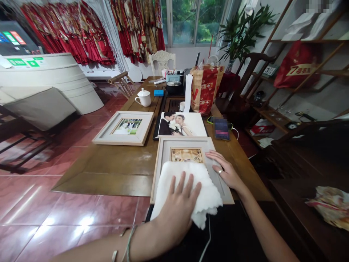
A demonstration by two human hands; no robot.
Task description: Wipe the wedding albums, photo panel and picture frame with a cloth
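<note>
A light wooden picture frame [163, 149] lies flat at the near edge of a brown wooden table [114, 167]. A white fluffy cloth [188, 178] covers the frame's lower half. My left hand [178, 207] presses flat on the cloth, fingers stretched out. Wearing a ring, my right hand [225, 169] rests flat on the frame's right side, its fingers spread and touching the cloth's edge.
A second framed photo [124, 127] lies to the left, and an unframed wedding photo [181, 124] lies behind. A phone [221, 128], a white lidded cup [144, 97], a red-and-brown paper bag [205, 87] and a tea tray sit farther back. Red garments hang at the back.
</note>
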